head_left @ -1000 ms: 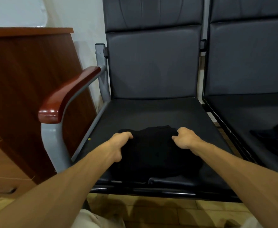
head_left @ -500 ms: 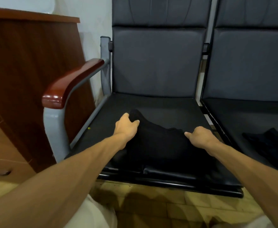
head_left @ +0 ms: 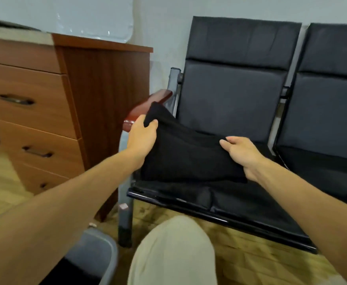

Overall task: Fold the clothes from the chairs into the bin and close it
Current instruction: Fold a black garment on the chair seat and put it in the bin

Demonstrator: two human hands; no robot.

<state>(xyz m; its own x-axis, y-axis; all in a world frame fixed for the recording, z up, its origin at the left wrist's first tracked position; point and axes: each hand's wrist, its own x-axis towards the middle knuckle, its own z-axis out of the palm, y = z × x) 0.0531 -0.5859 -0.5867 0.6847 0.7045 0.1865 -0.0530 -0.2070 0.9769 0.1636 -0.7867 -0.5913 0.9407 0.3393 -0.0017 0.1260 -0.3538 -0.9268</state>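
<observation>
The left grip (head_left: 142, 136) pinches the top left corner of a folded black cloth garment (head_left: 185, 159), thumb on the near face and fingers curled behind it. The right grip (head_left: 243, 153) holds the garment's right edge, with the fingers curled over the fabric. Between them the garment hangs tilted, left corner high, over the seat of a black padded chair with a grey metal frame (head_left: 230, 99). Whether its lower edge touches the seat I cannot tell. The raised corner is just beside the chair's glossy red-brown wooden armrest (head_left: 148, 104). A second black padded chair (head_left: 324, 112) adjoins on the right and a brown wooden drawer cabinet (head_left: 34, 120) stands to the left. A grey plastic bin (head_left: 104, 245) sits on the floor at lower left, beside a knee in beige trousers (head_left: 172, 251).
</observation>
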